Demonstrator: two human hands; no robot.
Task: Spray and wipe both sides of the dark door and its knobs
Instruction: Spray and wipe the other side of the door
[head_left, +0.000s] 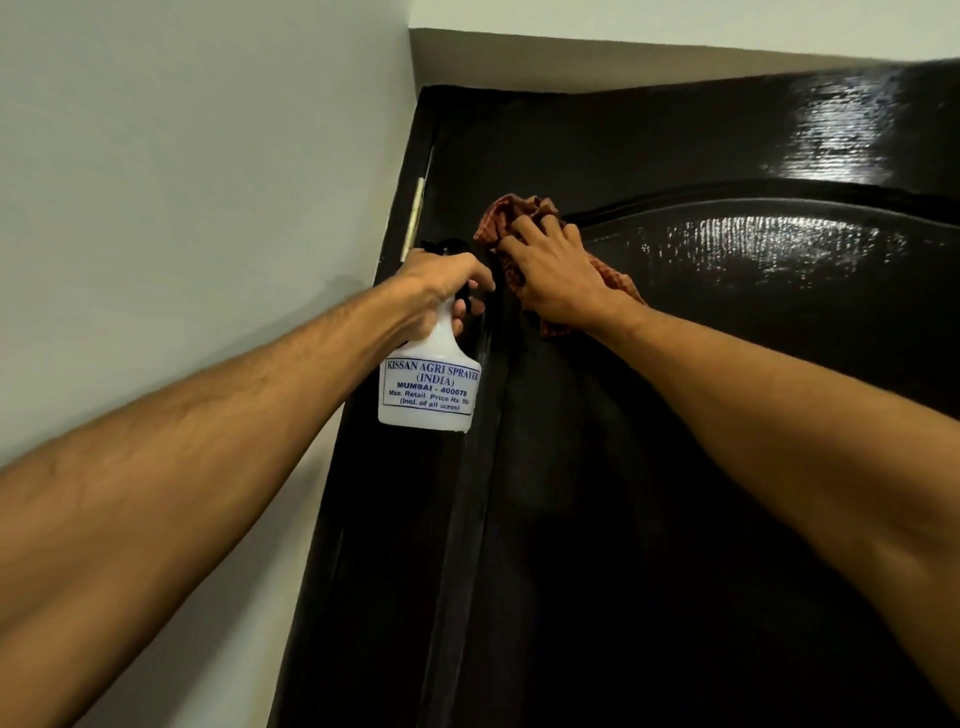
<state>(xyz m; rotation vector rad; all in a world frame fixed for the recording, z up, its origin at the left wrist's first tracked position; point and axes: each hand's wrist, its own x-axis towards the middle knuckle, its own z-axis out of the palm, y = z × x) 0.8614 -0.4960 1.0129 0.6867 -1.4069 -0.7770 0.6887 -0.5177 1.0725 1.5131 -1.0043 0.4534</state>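
A: Where is the dark door (727, 415)?
B: Filling the right of the frame, glossy near its top, brass hinge (415, 218) on its left edge.
A: The hands?
B: Left hand (441, 283), fingers clamped round a white spray bottle (428, 384)'s neck; right hand (558, 278), fingers spread apart, presses a red checked cloth (514, 213) against the door's upper left.

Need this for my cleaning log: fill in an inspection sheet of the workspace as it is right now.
Surface: dark door, glossy, glare on its upper panel.
Job's things: white spray bottle; reddish checked cloth on the door's upper left.
Clutter: nothing seen.
Hands: left hand grips the bottle; right hand presses the cloth to the door.
Cables: nothing seen.
Surroundings: pale wall at left; hinge at the door edge.
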